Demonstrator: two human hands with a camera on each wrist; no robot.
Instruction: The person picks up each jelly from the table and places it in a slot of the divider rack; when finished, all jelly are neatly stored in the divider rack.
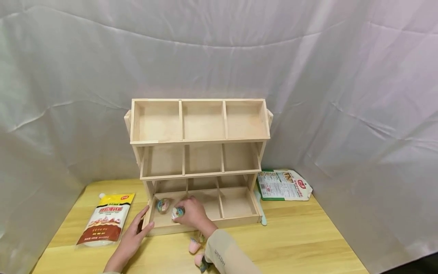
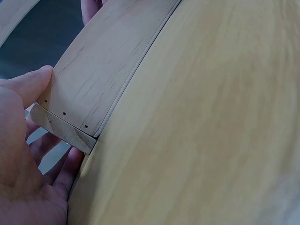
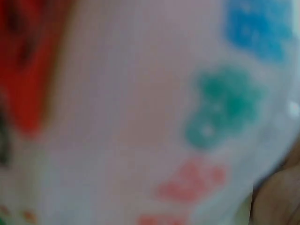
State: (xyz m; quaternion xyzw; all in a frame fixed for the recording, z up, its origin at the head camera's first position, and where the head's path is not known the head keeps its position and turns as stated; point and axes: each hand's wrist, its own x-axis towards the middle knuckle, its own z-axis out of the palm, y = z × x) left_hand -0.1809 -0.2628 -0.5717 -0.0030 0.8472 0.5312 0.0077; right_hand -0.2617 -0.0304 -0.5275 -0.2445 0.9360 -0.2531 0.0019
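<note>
A three-tier wooden organizer (image 1: 205,224) (image 2: 112,56) has compartments in each tier. My left hand (image 1: 131,238) (image 2: 28,154) grips the front left corner of its bottom tray, thumb on the front board and fingers around the side. Inside the bottom left compartment, my right hand (image 1: 195,215) pinches a small, round wrapped item (image 1: 177,214) with white and blue colouring. A similar wrapped item (image 1: 163,205) lies to its left, near the tray's side wall. The right wrist view is filled by a blurred, printed white wrapper (image 3: 117,117), a bit of finger (image 3: 276,199) at its lower right.
On the left lies a yellow, white and brown bag (image 1: 106,220). A green and white package (image 1: 284,185) and a pale green utensil (image 1: 261,211) are right of the organizer. Small pink-and-dark items (image 1: 194,246) lie beside my right sleeve. Grey fabric (image 1: 205,57) hangs behind.
</note>
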